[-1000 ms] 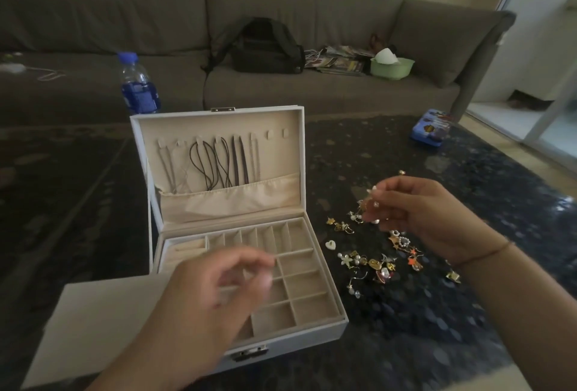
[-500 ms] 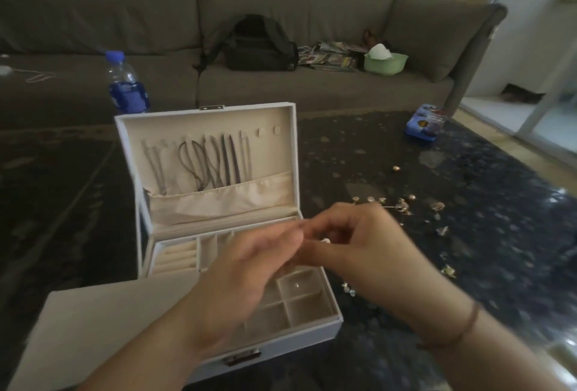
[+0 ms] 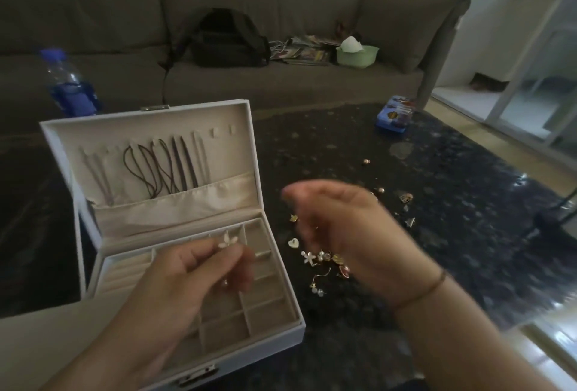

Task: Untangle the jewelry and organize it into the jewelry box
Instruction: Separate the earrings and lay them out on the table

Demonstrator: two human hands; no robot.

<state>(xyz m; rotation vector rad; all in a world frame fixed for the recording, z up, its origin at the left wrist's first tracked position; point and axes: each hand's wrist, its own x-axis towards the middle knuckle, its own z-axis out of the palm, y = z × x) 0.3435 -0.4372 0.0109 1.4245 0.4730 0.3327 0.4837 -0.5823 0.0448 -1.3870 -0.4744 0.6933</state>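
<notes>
Left hand pinching a white flower earring over the jewelry box. Right hand blurred, fingers loosely curled, apparently empty. Cords hung in lid; loose jewelry beside box unsorted.

Single head-worn wide-angle view, looking forward and down from just above the jewelry box. Close over both hands, left hand in front of the box, right hand just right of it. Beyond the box, dark desk, then sofa farther back. Edges bent by the lens.
</notes>
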